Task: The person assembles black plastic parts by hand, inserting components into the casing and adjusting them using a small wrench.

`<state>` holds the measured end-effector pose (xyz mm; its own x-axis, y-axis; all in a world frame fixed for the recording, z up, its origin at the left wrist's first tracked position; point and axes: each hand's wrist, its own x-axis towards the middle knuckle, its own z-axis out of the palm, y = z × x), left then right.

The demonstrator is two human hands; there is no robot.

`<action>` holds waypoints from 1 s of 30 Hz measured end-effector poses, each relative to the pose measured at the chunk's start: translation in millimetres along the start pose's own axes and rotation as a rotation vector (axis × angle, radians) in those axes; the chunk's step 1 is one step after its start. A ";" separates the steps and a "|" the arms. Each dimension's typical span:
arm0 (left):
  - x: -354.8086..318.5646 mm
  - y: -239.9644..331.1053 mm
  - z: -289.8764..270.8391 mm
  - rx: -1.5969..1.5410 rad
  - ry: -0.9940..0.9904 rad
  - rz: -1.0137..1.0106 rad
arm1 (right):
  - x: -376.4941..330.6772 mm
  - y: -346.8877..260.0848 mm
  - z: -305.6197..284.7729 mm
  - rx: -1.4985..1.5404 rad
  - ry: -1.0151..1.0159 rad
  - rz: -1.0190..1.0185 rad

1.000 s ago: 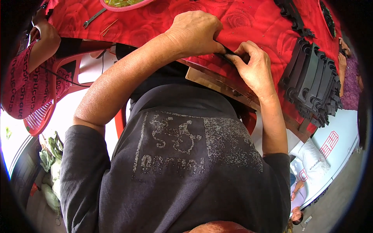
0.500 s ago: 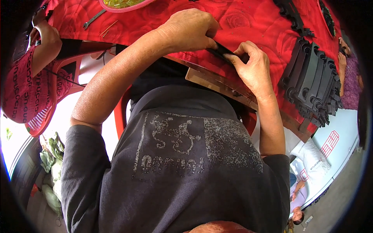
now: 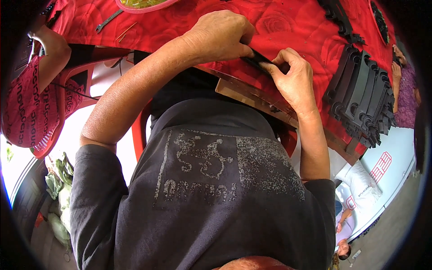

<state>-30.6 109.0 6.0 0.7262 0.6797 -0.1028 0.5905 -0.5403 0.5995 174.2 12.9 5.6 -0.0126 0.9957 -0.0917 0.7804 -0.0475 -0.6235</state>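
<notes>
A slim black strip-like part [image 3: 257,59] is held between my hands over the near edge of the red tablecloth [image 3: 288,27]. My left hand [image 3: 223,35] is closed on its left end, with the fingers bent over and partly hidden behind the back of the hand. The thumb and fingers of my right hand [image 3: 293,74] pinch the right end. How the part is shaped under my fingers is hidden. To the right of my right hand lies a stack of long black plastic parts [image 3: 361,90] with rounded ends, set side by side.
More black parts [image 3: 339,20] lie at the far right. A pink-rimmed bowl [image 3: 146,8] of small yellow pieces and a wrench [image 3: 109,22] are at the far left. A wooden drawer [image 3: 252,96] juts below the table edge. Other people sit at left and right.
My hands and the black part stay almost in place. The person at the left has shifted their arm slightly.
</notes>
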 end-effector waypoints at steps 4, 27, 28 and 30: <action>-1.4 1.9 -5.9 -0.079 -0.024 0.049 | -0.1 0.7 -0.3 -0.019 0.001 -0.008; -36.7 -4.9 15.6 0.010 0.227 0.383 | 1.3 0.8 -1.7 -0.024 -0.017 -0.018; -36.3 -4.6 16.0 0.003 0.213 0.378 | 1.1 0.3 -1.8 -0.024 -0.018 -0.021; -35.7 -3.9 17.4 -0.003 0.199 0.372 | 1.2 -0.4 -1.5 -0.018 -0.030 -0.001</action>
<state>-52.7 78.3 -6.5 0.8074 0.5213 0.2763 0.2998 -0.7659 0.5688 174.8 14.3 6.9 -0.0319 0.9928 -0.1150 0.7917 -0.0452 -0.6092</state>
